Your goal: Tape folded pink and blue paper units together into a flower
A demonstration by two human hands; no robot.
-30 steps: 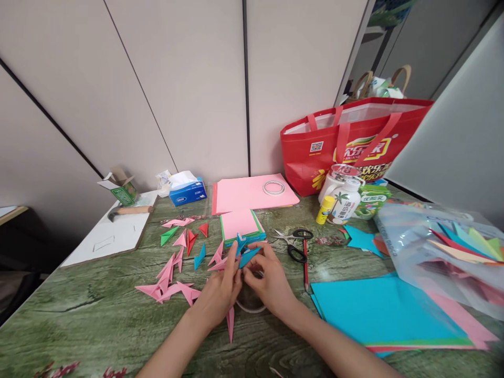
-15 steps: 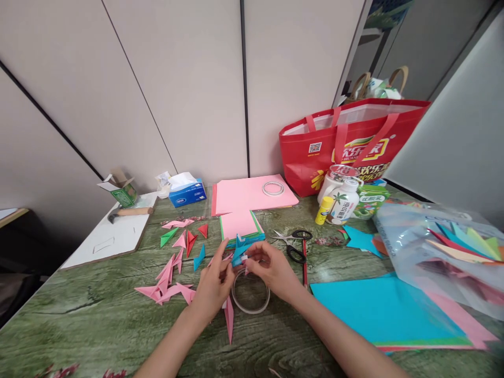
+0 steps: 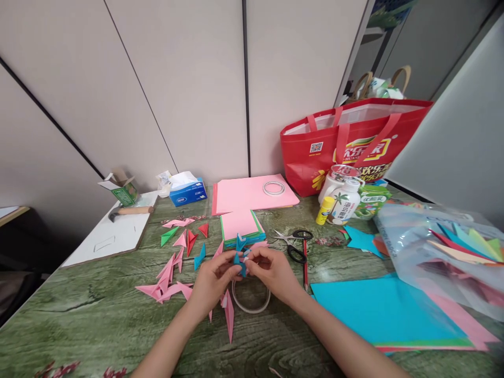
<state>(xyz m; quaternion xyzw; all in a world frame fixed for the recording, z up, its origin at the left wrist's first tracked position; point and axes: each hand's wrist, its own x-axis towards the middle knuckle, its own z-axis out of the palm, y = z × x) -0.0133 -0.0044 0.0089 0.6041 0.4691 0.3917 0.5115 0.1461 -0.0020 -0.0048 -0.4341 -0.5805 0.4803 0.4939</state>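
Observation:
My left hand (image 3: 214,277) is closed, its thumb and fingers pinching a small blue folded-paper piece (image 3: 240,241). Against the same piece, my right hand (image 3: 271,270) is closed at the fingertips on a small white bit whose kind I cannot make out. The fingers hide much of the fold. Below both hands lies a white ring (image 3: 252,311) on the table, with a long pink folded piece (image 3: 229,317) beside it. More pink folded shapes (image 3: 165,283) are piled to the left. A blue folded piece (image 3: 200,256) lies just left of my left hand.
Scissors (image 3: 295,247) and a red pencil (image 3: 305,265) lie right of my hands. A paper stack (image 3: 240,223) stands behind them. Blue sheets (image 3: 378,310), bottles (image 3: 344,202), a glue stick (image 3: 325,210) and a red bag (image 3: 303,157) fill the right. A hammer (image 3: 136,210) lies left.
My left fingers have closed in tighter around the blue piece, and its shape has turned a little between my hands. The right hand stays nearly in place.

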